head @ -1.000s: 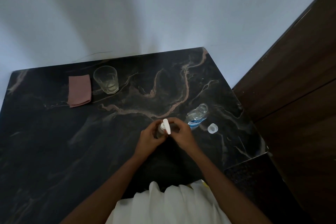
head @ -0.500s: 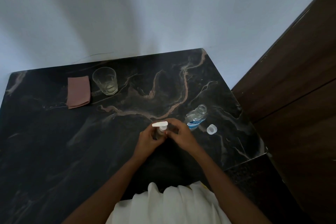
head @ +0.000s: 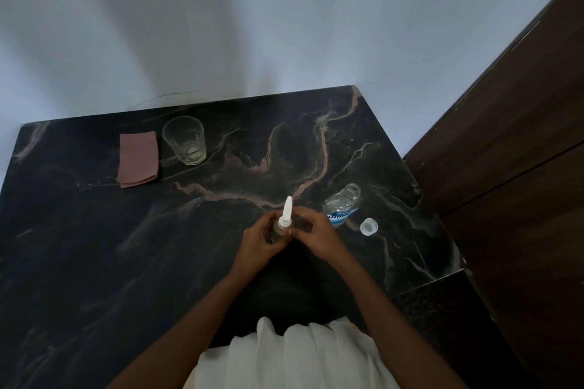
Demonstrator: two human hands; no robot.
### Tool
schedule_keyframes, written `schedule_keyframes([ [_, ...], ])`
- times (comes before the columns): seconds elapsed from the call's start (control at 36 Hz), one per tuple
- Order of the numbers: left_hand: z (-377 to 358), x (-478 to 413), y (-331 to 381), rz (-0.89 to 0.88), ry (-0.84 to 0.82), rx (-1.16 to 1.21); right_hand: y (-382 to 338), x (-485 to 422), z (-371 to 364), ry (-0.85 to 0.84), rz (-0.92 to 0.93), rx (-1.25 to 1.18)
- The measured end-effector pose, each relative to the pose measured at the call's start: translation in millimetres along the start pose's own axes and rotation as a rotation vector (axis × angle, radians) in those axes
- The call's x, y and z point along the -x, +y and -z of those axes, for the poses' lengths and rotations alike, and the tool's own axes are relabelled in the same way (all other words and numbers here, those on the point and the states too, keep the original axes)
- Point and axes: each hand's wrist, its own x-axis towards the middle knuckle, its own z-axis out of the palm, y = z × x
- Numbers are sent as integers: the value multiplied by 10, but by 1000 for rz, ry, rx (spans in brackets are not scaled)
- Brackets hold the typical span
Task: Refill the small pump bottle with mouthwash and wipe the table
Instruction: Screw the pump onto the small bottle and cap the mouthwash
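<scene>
The small pump bottle (head: 280, 230) stands on the black marble table (head: 94, 246) near its front middle. Its white pump head (head: 287, 213) points away from me. My left hand (head: 257, 241) grips the bottle's body from the left. My right hand (head: 313, 235) pinches the pump's collar from the right. The clear mouthwash bottle (head: 341, 205) with a blue label stands uncapped just right of my hands. Its clear cap (head: 368, 226) lies on the table further right. A folded pink cloth (head: 138, 162) lies at the back left.
A clear drinking glass (head: 185, 139) stands beside the cloth at the back. A white wall rises behind the table. Dark wooden panelling (head: 512, 151) runs along the table's right edge. A white garment (head: 284, 357) shows at the front.
The white pump head has turned between my fingers: it pointed sideways to the left half a second ago and now points away from me. Both hands stay on the bottle.
</scene>
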Motion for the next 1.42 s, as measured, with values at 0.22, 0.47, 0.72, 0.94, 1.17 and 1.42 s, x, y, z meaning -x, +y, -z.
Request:
schedule_keyframes([
  [0.22, 18, 11, 36, 0, 3, -17, -53, -4, -159, 127, 26, -128],
  [0.47, -1, 5, 16, 2, 4, -4, -24, 14, -20, 3, 45, -63],
  [0.72, 13, 20, 54, 9, -1, -21, -50, -26, -145, 115, 7, -4],
  [0.94, -1, 35, 36, 1, 21, -43, -24, 22, -224, 247, -21, 55],
  [1.17, 7, 34, 52, -14, 8, -29, -4, 73, -305, 322, -23, 45],
  [1.42, 39, 26, 84, 14, -46, -31, 3, 135, -222, 284, 103, 16],
])
